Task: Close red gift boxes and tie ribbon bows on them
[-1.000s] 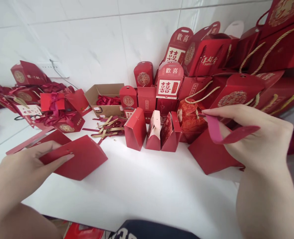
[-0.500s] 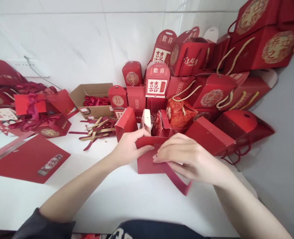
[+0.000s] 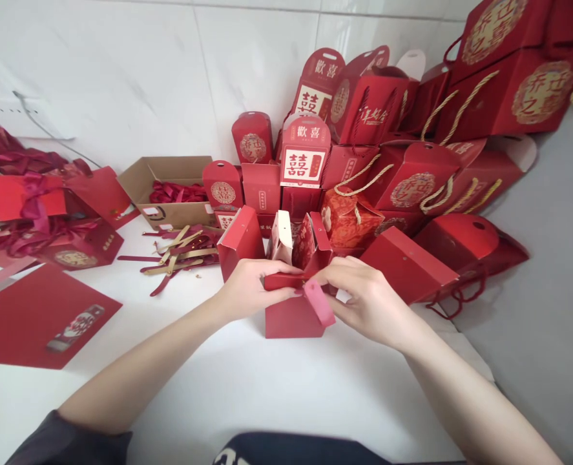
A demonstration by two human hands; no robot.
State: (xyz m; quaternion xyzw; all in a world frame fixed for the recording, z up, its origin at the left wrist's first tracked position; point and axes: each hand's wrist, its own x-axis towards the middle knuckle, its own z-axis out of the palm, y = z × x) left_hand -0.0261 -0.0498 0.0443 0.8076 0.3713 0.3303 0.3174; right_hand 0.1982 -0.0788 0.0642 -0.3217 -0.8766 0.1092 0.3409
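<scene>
A small red gift box [image 3: 293, 321] stands upright on the white table. My left hand [image 3: 250, 290] pinches its top edge at the left, thumb in front and fingers behind. My right hand [image 3: 358, 297] is closed at the top right of the box, gripping a red strap [image 3: 319, 303]. The strap's rounded end lies against the box front, just below the top edge; the rest of it is hidden by my right fingers. Close behind the box stand a red box [image 3: 241, 242], a cream-edged box [image 3: 280, 236] and a patterned red box [image 3: 306, 242].
Loose gold and dark red straps [image 3: 182, 252] lie to the left, before a cardboard box [image 3: 179, 210] with red ribbons. A flat red bag [image 3: 39, 316] lies at far left. Stacked red gift boxes [image 3: 415, 181] line the wall and right side.
My right hand has brought the strap's end up from hanging below to the box's top edge. The top edge has tilted, and the view has shifted slightly right.
</scene>
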